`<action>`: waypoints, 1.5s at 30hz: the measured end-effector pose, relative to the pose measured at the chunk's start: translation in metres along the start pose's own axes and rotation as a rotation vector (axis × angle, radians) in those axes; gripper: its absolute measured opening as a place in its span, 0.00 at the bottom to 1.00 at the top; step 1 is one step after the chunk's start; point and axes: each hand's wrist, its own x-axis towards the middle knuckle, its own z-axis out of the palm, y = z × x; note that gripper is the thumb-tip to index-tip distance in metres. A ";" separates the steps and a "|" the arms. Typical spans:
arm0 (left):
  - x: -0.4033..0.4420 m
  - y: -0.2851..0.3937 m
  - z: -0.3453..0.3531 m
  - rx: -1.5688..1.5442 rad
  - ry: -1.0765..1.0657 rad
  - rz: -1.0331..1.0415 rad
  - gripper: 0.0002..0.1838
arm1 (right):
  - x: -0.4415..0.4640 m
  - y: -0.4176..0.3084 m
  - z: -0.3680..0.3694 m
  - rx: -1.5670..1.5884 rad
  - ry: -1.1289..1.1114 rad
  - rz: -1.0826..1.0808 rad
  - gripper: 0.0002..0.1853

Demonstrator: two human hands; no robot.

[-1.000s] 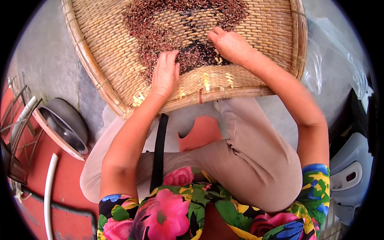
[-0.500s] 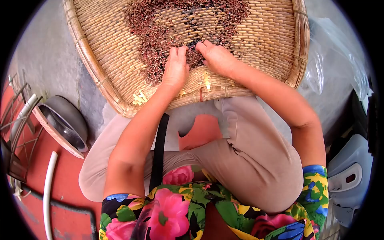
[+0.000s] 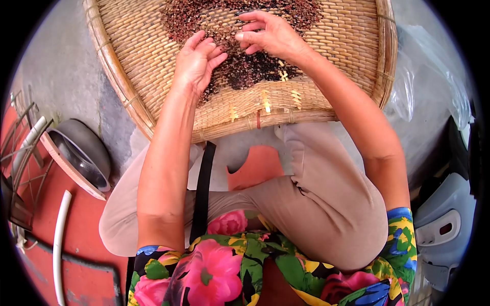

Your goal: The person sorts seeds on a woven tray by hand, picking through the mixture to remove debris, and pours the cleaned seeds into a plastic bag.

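Note:
A wide woven bamboo winnowing tray (image 3: 352,56) rests at my knees. Spread across it are small reddish-brown grains or seeds (image 3: 178,23), with a patch of black seeds (image 3: 255,70) nearer the front rim. My left hand (image 3: 196,61) is over the left side of the pile, palm turned inward and fingers loosely bent and apart. Opposite it, my right hand (image 3: 273,36) hovers above the pile with its fingers spread. No object shows in either hand. Yellow decorations (image 3: 266,101) mark the weave close to the front rim.
A dark metal bowl (image 3: 81,150) lies tilted on the left, beside a wire rack (image 3: 25,153) and a white pipe (image 3: 62,234). Clear plastic sheeting (image 3: 429,66) is at the right, above a blue-grey plastic object (image 3: 446,204). A black strap (image 3: 203,188) hangs over my leg.
Both hands have moved up and apart, the left one also leftward, and their fingers have opened. Dark seeds now lie nearer the front rim, where my hands were.

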 end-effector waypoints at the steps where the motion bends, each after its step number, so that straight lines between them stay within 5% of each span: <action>1: 0.006 -0.004 -0.006 0.132 0.048 0.012 0.16 | 0.010 0.008 -0.013 -0.240 0.121 -0.106 0.22; 2: 0.012 -0.012 -0.012 0.266 0.094 0.025 0.15 | 0.017 0.024 -0.028 -0.640 0.179 -0.312 0.19; 4: 0.005 -0.032 -0.018 0.676 -0.060 0.053 0.13 | 0.005 0.024 -0.028 -0.911 0.035 -0.272 0.14; 5: 0.004 -0.044 -0.020 0.874 -0.072 0.250 0.13 | 0.002 0.037 -0.024 -0.994 0.010 -0.413 0.10; 8: 0.004 -0.067 -0.013 1.153 -0.082 0.710 0.16 | -0.011 0.041 -0.004 -1.035 -0.045 -0.348 0.10; 13: -0.003 -0.072 -0.018 1.210 -0.363 0.711 0.16 | -0.023 0.048 -0.006 -1.077 -0.293 -0.373 0.13; 16: -0.021 -0.066 -0.033 1.304 -0.116 0.456 0.19 | -0.045 0.032 -0.028 -1.160 -0.222 -0.257 0.16; 24: -0.015 -0.096 -0.030 1.401 -0.095 0.511 0.24 | -0.032 0.046 -0.016 -1.275 -0.376 -0.332 0.18; 26: -0.013 -0.099 -0.031 1.339 -0.061 0.519 0.20 | -0.033 0.043 0.007 -1.272 -0.428 -0.336 0.12; 30: -0.001 -0.105 -0.036 1.153 -0.018 0.540 0.15 | -0.024 0.058 0.041 -0.988 -0.314 -0.227 0.17; 32: 0.022 -0.119 -0.052 0.719 0.032 0.135 0.12 | -0.019 0.071 0.054 -0.847 -0.271 -0.309 0.19; 33: 0.000 -0.087 -0.027 0.230 0.194 -0.198 0.14 | -0.023 0.059 0.059 -0.864 -0.275 -0.257 0.18; 34: 0.005 -0.083 -0.032 -0.062 0.193 -0.290 0.14 | -0.027 0.048 0.064 -0.882 -0.280 -0.204 0.17; 36: 0.009 -0.076 -0.045 -0.313 -0.113 -0.516 0.16 | -0.042 0.017 0.080 -0.917 -0.356 -0.109 0.12; 38: 0.008 -0.070 -0.047 -0.343 -0.179 -0.553 0.17 | -0.057 0.012 0.082 -0.953 -0.284 -0.313 0.14; 40: 0.010 -0.066 -0.049 -0.696 -0.656 -0.643 0.17 | -0.070 -0.039 0.052 -0.791 -0.338 -0.327 0.16; 41: -0.005 -0.049 -0.031 -0.650 -0.576 -0.631 0.17 | -0.076 -0.061 0.033 -0.786 -0.313 -0.411 0.15; 42: -0.005 -0.047 -0.026 -0.763 -0.742 -0.612 0.17 | -0.082 -0.084 0.016 -0.786 -0.288 -0.498 0.15; 45: -0.041 -0.002 0.021 -0.921 -0.921 -0.497 0.17 | -0.116 -0.158 -0.015 -0.594 -0.133 -0.277 0.11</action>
